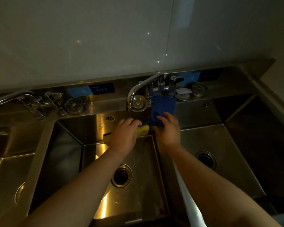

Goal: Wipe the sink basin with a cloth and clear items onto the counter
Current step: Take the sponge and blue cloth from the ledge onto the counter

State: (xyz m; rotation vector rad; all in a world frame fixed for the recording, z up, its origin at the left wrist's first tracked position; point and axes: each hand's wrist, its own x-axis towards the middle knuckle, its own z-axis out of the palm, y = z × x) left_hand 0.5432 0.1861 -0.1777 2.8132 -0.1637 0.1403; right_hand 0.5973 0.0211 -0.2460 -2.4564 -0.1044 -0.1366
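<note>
At the back wall of the middle basin (138,154), the left hand's (124,135) fingers curl over a yellow sponge (143,129), holding it against the steel. Just beside it, the right hand (168,131) grips the lower end of the blue cloth (162,104), which hangs down from the ledge (105,104) under the faucet (133,94). The drain (121,175) shows beside the left forearm
</note>
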